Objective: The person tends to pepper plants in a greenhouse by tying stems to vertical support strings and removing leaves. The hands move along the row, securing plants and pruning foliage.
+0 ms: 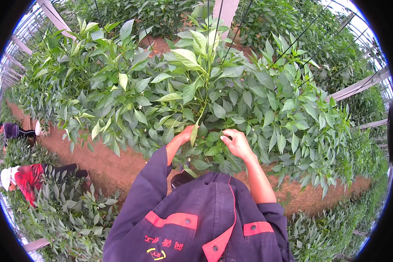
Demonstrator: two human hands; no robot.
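A dense row of green pepper plants point(216, 98) with small white flowers stands before me, with dark strings rising from it. My left hand point(185, 134) reaches into the foliage beside a stem and a long drooping leaf point(194, 133); leaves cover its fingertips, so what it grips cannot be told. Just to the right, my right hand point(236, 141) is at the leaves with thumb and forefinger curled towards each other, near a low leafy shoot point(214, 144). Whether anything is pinched between those fingers is too small to tell.
Behind me runs a reddish soil path point(101, 167), with more pepper plants point(75, 209) beyond it. At the lower left a person in a red top point(29, 180) bends among plants; another person point(13, 130) is farther off. Pale posts point(226, 13) and strings stand around the rows.
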